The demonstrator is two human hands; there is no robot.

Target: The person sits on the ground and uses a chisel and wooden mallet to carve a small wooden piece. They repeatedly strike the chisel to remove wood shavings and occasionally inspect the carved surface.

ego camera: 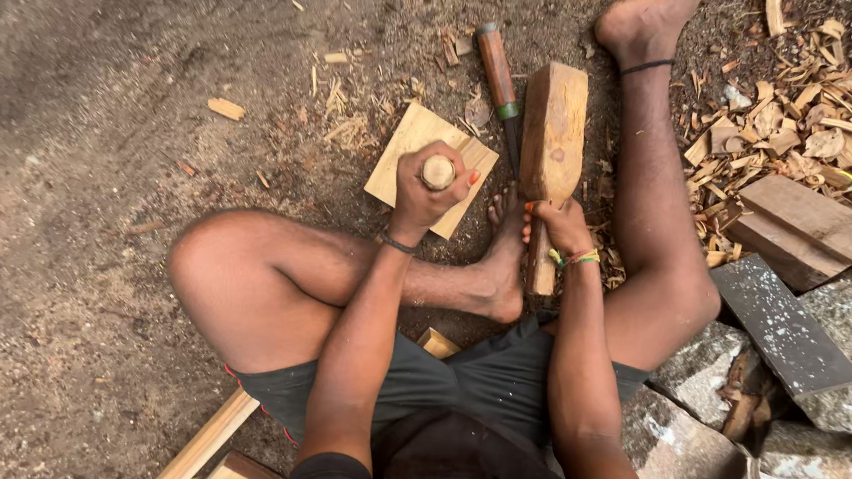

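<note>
On the bare ground between my legs lies a square wooden board [429, 164], and my left hand [426, 192] is closed tight around the handle of a chisel [438, 172], of which I see only the round butt end, standing upright over the board. My right hand [561, 223] is clamped on the handle of a heavy wooden mallet [553, 131], whose block head points away from me, just beside my left foot [506, 261].

The risks, as I judge them: the board rests loose on the dirt, with nothing pinning it, so a blow could make it skid or tip and throw the edge off line. My toes sit close to both the board and the mallet's path; a glancing strike off that small butt end could land on my fingers or foot. A second chisel [498, 86] with a brown handle lies just beyond, next to the mallet head, where a swing could clip it. Loose shavings [808, 102] and stone blocks [695, 372] crowd my right side, limiting elbow room.
</note>
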